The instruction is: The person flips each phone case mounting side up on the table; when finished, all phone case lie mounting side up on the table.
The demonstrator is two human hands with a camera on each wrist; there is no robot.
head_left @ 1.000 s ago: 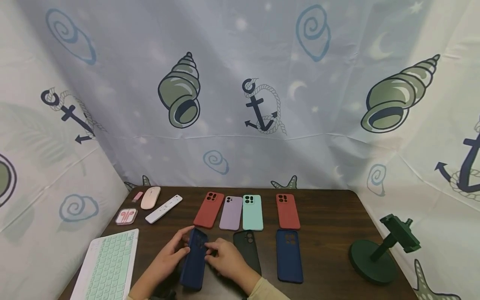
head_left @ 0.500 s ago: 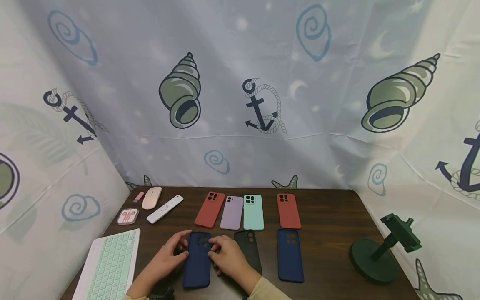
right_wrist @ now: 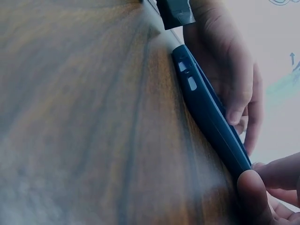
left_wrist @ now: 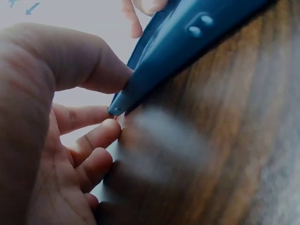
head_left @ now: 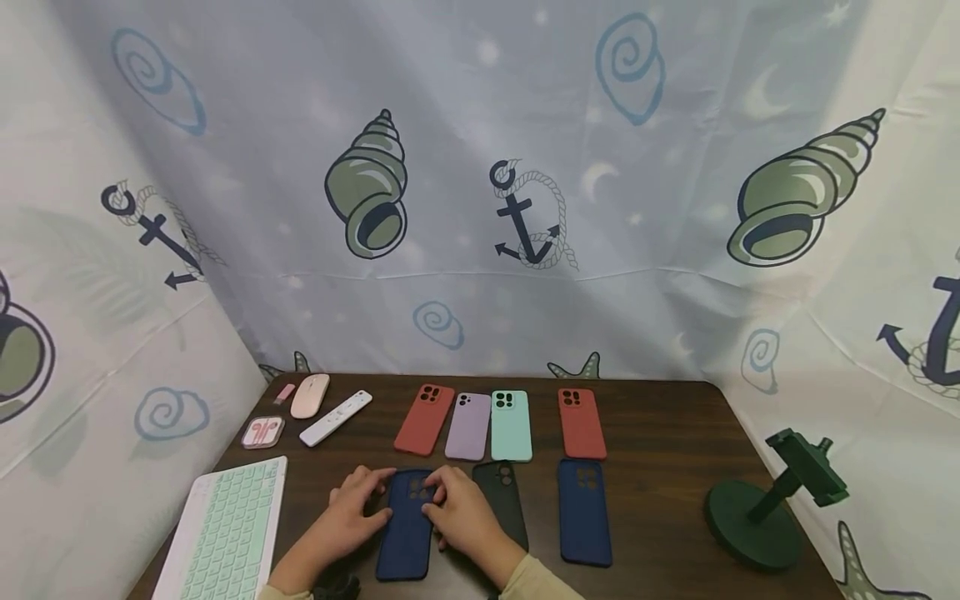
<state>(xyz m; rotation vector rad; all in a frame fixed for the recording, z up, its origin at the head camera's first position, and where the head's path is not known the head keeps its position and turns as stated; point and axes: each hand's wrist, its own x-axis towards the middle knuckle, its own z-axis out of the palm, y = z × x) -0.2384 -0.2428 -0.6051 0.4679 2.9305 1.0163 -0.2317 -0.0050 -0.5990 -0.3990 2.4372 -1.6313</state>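
A dark blue phone case point(head_left: 405, 537), camera cutout at its far end, lies nearly flat close over the table in front of me. My left hand point(head_left: 347, 518) holds its left side, index fingertip at the far left corner; in the left wrist view the thumb presses the edge of the case point(left_wrist: 176, 47). My right hand point(head_left: 463, 518) pinches the far right corner beside the cutout. From the right wrist view, thumb and finger close on the end of the case point(right_wrist: 213, 117). Right beside this hand lies a black phone case point(head_left: 506, 508), partly covered by it.
Farther back stand out two red cases point(head_left: 424, 421), point(head_left: 582, 425), a purple case point(head_left: 468, 429) and a mint case point(head_left: 512, 429). Another blue case point(head_left: 585, 521) lies right. A keyboard point(head_left: 236, 525), remote point(head_left: 335, 419), mouse point(head_left: 310, 397) and earphone box point(head_left: 262, 432) are left; a green stand point(head_left: 757, 525) is right.
The blue case has turned from tilted on its side to nearly flat and shifted slightly right and toward me. Both hands have stayed at its far end.
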